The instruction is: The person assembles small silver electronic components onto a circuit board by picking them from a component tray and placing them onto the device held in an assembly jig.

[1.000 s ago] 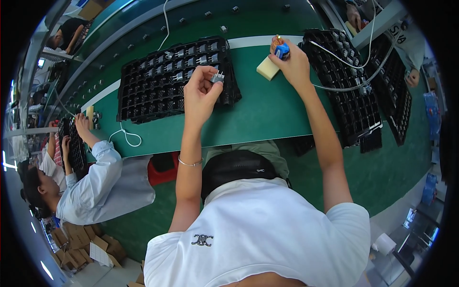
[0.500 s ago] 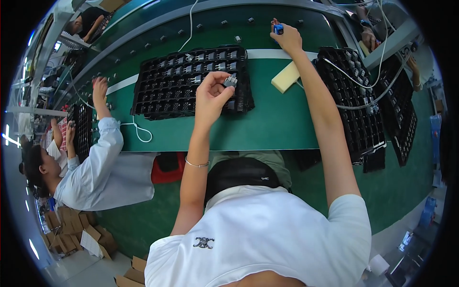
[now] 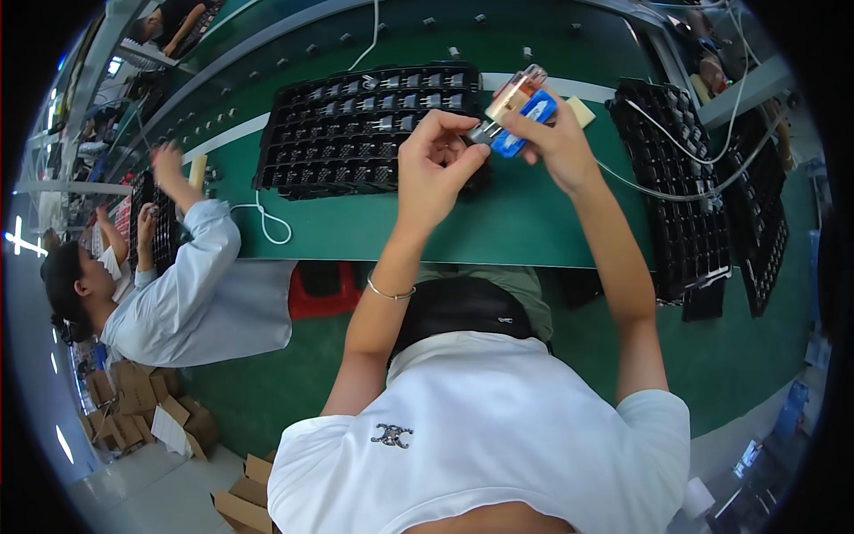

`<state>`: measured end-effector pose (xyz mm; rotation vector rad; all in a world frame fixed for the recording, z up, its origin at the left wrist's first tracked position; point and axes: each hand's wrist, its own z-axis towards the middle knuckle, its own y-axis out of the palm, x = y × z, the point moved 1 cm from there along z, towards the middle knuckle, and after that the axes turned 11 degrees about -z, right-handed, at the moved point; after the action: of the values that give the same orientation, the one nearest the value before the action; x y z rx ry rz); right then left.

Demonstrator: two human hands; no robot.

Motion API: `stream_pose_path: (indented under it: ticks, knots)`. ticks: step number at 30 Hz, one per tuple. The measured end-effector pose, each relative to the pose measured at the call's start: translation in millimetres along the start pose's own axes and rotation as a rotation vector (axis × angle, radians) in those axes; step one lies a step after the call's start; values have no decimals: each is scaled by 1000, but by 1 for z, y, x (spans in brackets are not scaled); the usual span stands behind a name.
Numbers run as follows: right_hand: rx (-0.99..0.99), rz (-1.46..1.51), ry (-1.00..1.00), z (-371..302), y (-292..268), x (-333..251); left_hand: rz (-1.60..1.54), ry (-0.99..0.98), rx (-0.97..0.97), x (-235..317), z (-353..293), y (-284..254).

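Observation:
Between the thumb and fingers of my left hand is a small grey plug with metal prongs. My right hand is wrapped round a blue hand-held block with a clear, orange-tinted end. The prongs point toward this block and meet or nearly meet it; whether they enter it I cannot tell. Both hands are above the green worktop, at the right end of a black compartment tray. Similar plugs sit in the tray's far and middle rows.
A pale yellow block lies behind my right hand. More black trays stand at the right, crossed by a white cable. Small plugs are spaced along the green belt beyond. A co-worker sits at the left, and a white cord loops nearby.
My right hand has come back from the far belt with the blue block and now meets my left hand. My left hand has shifted slightly right with the plug.

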<state>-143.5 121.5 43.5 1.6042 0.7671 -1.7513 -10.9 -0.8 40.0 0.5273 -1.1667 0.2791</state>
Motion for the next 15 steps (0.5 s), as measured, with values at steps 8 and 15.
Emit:
stream_pose_path:
  ticks: [8, 15]
  knots:
    - [-229, 224, 150, -17, -2, 7, -192, -87, -67, -5, -4, -5]
    - [71, -151, 157, -24, -52, 30, 1086, 133, 73, 12, -9, -39]
